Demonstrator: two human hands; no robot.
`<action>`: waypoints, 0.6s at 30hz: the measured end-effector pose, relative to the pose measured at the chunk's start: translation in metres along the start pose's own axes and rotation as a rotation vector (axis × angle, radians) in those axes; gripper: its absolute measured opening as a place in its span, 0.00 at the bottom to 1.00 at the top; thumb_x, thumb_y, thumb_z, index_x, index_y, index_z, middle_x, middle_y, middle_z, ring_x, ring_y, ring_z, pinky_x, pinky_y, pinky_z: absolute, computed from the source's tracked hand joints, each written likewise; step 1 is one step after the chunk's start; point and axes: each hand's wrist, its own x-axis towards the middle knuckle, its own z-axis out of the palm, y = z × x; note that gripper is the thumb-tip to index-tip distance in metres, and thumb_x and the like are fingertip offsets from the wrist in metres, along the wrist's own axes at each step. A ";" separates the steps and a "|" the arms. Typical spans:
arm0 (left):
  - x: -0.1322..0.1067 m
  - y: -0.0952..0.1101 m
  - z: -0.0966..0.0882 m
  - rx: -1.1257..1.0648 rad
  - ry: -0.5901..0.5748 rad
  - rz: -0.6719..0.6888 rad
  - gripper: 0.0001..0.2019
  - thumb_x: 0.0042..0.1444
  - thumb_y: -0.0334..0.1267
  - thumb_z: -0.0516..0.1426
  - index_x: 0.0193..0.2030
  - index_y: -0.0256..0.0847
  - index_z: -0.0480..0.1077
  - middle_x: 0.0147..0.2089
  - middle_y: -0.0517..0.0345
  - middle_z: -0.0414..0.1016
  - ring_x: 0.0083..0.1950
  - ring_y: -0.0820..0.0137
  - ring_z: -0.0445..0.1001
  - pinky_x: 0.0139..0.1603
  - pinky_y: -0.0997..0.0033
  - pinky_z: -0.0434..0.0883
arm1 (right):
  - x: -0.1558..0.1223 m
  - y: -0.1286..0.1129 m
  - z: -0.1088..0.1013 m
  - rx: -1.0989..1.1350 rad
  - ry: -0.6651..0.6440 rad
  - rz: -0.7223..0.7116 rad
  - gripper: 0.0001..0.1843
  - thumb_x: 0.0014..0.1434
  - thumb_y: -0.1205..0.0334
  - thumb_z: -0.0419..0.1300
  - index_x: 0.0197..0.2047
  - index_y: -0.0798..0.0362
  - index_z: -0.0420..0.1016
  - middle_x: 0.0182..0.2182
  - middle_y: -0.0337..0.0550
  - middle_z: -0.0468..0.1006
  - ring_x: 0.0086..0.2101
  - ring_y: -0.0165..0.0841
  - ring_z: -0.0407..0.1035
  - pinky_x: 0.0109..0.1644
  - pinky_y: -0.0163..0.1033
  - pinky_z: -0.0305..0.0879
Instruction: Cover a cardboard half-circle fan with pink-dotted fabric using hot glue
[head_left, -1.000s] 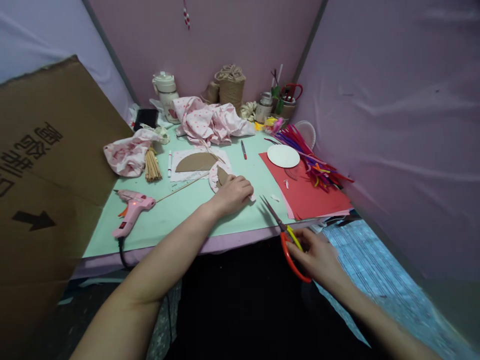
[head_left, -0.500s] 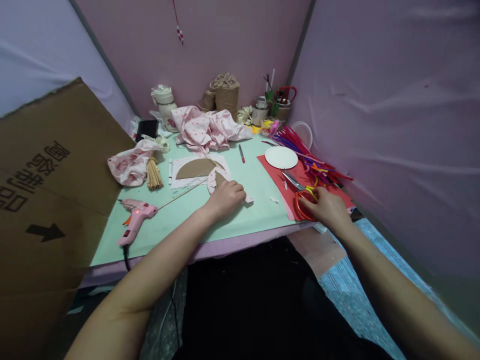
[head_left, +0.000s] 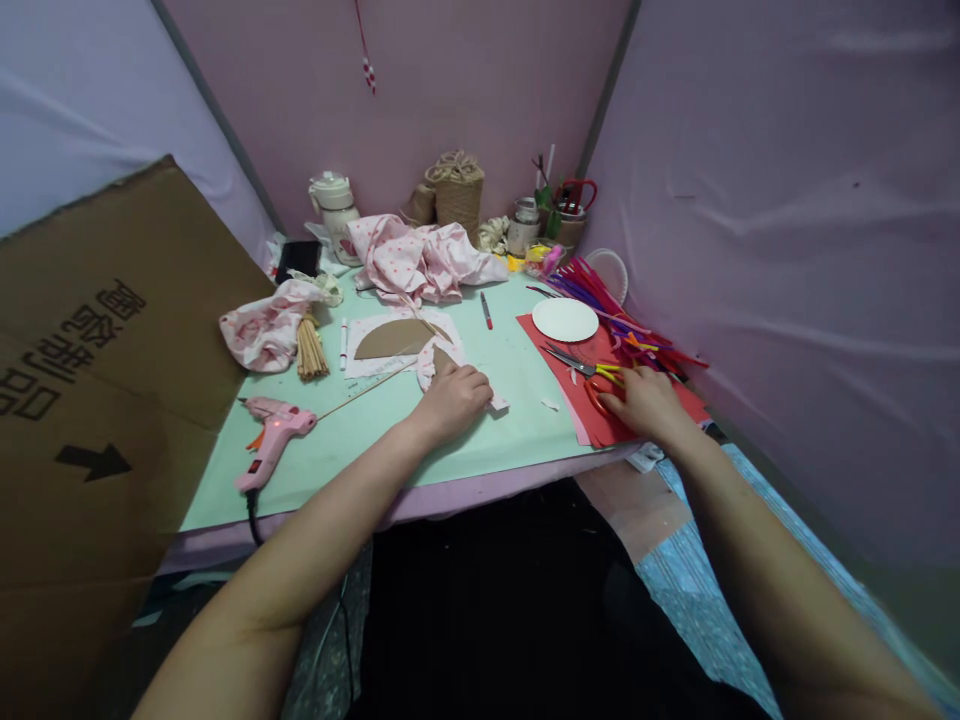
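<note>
My left hand [head_left: 454, 398] is closed over a piece of cardboard edged with pink-dotted white cloth [head_left: 426, 368], at the middle of the table; the hand hides most of it. A cardboard half disc [head_left: 390, 340] lies just behind on a dotted white sheet, with a thin stick [head_left: 366, 388] crossing in front. On the right, my right hand [head_left: 646, 402] has its fingers closed at the red and yellow handles of the scissors [head_left: 581, 366]. Their blades are slightly parted, pointing left over red paper [head_left: 541, 348]. Small cloth scraps [head_left: 550, 404] lie between my hands.
A pink glue gun [head_left: 276, 436] rests at the left, near a cardboard box [head_left: 112, 420] and bundled sticks [head_left: 311, 348]. Crumpled dotted cloth [head_left: 424, 258], a bottle [head_left: 334, 215] and twine [head_left: 457, 195] stand behind. A white disc [head_left: 565, 319] and pipe cleaners [head_left: 600, 300] lie right.
My right hand has moved slightly up the table, and the scissors have come down flatter over the red paper, their blades shifting left. My left hand stays in place. The view shifts slightly.
</note>
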 end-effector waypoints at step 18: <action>-0.012 -0.002 -0.006 -0.156 0.141 -0.188 0.11 0.62 0.35 0.56 0.51 0.39 0.70 0.55 0.47 0.74 0.59 0.57 0.65 0.55 0.55 0.60 | -0.024 -0.144 0.034 0.637 0.174 -0.369 0.14 0.63 0.61 0.57 0.50 0.52 0.76 0.46 0.52 0.78 0.47 0.44 0.69 0.54 0.50 0.66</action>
